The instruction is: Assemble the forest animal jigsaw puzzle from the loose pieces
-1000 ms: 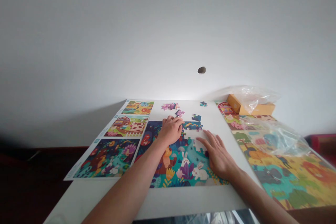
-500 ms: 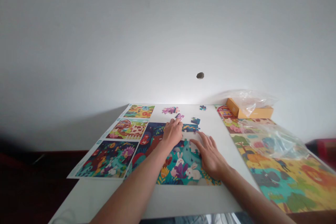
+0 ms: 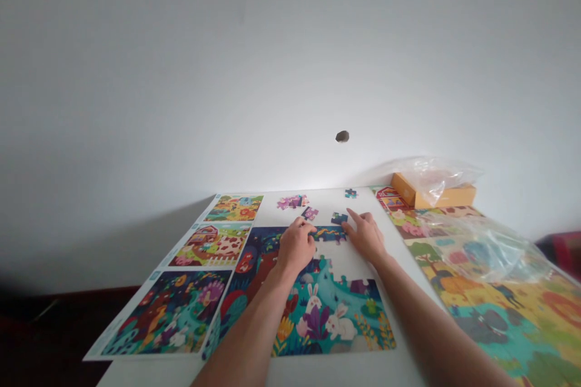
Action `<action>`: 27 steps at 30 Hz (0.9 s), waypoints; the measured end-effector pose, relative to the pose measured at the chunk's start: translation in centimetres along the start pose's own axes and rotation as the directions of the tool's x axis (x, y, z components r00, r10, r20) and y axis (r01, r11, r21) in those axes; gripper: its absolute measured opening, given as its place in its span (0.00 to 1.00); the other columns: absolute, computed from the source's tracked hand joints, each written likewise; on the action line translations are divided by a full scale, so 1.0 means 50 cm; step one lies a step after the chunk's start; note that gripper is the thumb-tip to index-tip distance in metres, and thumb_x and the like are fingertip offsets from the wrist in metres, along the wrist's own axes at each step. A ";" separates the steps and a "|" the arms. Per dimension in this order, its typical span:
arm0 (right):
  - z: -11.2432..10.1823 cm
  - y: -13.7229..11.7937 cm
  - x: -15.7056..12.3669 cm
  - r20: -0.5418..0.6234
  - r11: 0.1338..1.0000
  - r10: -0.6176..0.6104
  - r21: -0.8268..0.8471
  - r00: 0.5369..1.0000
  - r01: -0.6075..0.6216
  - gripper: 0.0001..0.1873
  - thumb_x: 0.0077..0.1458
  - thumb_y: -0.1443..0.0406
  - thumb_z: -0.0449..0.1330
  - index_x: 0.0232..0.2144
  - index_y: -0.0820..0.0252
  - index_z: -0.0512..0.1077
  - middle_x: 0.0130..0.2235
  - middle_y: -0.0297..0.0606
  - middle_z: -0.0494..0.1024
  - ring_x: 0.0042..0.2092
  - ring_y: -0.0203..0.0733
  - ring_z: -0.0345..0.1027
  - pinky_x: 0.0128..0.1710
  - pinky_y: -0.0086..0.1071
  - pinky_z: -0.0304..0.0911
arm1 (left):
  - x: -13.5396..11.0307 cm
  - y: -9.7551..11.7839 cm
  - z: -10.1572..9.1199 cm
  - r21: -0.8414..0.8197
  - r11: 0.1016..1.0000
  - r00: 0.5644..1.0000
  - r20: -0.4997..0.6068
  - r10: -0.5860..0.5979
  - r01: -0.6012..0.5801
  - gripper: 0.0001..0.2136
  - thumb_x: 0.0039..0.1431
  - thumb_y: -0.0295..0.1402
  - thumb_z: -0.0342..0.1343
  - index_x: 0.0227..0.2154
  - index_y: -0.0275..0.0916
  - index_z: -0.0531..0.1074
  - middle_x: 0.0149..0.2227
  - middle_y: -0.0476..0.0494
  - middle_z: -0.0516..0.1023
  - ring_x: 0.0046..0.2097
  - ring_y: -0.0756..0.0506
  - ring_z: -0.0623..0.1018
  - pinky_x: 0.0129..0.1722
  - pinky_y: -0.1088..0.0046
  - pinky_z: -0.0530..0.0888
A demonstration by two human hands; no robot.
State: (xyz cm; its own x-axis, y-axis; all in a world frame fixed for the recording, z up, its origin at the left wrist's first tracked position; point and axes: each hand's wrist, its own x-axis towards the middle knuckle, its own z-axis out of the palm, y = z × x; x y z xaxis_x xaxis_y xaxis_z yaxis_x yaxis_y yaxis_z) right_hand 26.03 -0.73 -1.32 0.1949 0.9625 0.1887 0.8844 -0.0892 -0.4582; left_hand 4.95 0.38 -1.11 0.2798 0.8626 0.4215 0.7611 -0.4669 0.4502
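A partly assembled jigsaw puzzle with white rabbits and plants lies on the white table, with a gap in its upper right. My left hand is closed over its upper edge, bent fingers pressing where a dark blue strip of joined pieces meets the rest. At the strip's right end is my right hand, open, its index finger stretched out and its thumb near the strip. Just left of that hand is a loose dark blue puzzle piece; I cannot tell whether it is touched. A purple piece lies beyond my left hand.
Joined pink pieces and a small blue piece lie farther back. A printed picture sheet is at left. At right are another animal puzzle, a crumpled clear plastic bag and a yellow box against the wall.
My right hand has moved up and away from the puzzle's gap to the strip's right end, uncovering the lower right pieces. My left hand stays at the upper edge. The view has shifted slightly.
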 end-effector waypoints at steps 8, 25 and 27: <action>0.011 0.012 0.003 -0.054 0.998 -0.032 -0.051 0.998 0.029 0.17 0.61 0.59 0.54 0.51 0.47 0.73 0.44 0.42 0.66 0.44 0.44 0.67 0.43 0.35 0.62 | 0.005 -0.001 0.001 -0.126 0.992 0.996 -0.083 0.015 -0.026 0.15 0.50 0.16 0.47 0.32 0.39 0.77 0.36 0.44 0.75 0.39 0.47 0.77 0.42 0.72 0.73; 0.006 0.031 0.011 -0.188 0.991 -0.056 -0.133 0.981 0.031 0.18 0.57 0.55 0.59 0.45 0.59 0.76 0.46 0.49 0.71 0.46 0.52 0.64 0.49 0.42 0.58 | 0.008 -0.003 -0.006 -0.309 0.951 0.986 -0.164 -0.024 -0.029 0.16 0.50 0.16 0.45 0.24 0.38 0.75 0.28 0.48 0.74 0.29 0.51 0.75 0.30 0.76 0.70; 0.009 0.031 0.012 -0.186 0.993 -0.012 -0.120 0.982 -0.011 0.18 0.56 0.55 0.60 0.43 0.60 0.76 0.45 0.52 0.71 0.47 0.53 0.64 0.47 0.42 0.59 | 0.008 -0.004 -0.007 -0.296 0.955 0.982 -0.187 -0.019 -0.038 0.16 0.50 0.16 0.45 0.24 0.39 0.75 0.29 0.48 0.75 0.31 0.50 0.76 0.32 0.75 0.71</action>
State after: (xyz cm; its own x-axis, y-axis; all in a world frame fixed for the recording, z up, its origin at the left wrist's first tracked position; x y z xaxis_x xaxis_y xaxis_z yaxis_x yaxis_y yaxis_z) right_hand 27.31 -0.19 -2.30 0.2598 0.8990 0.3525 0.9267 -0.1295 -0.3527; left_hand 4.71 0.73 -0.78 0.1511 0.8196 0.5527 0.5430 -0.5360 0.6464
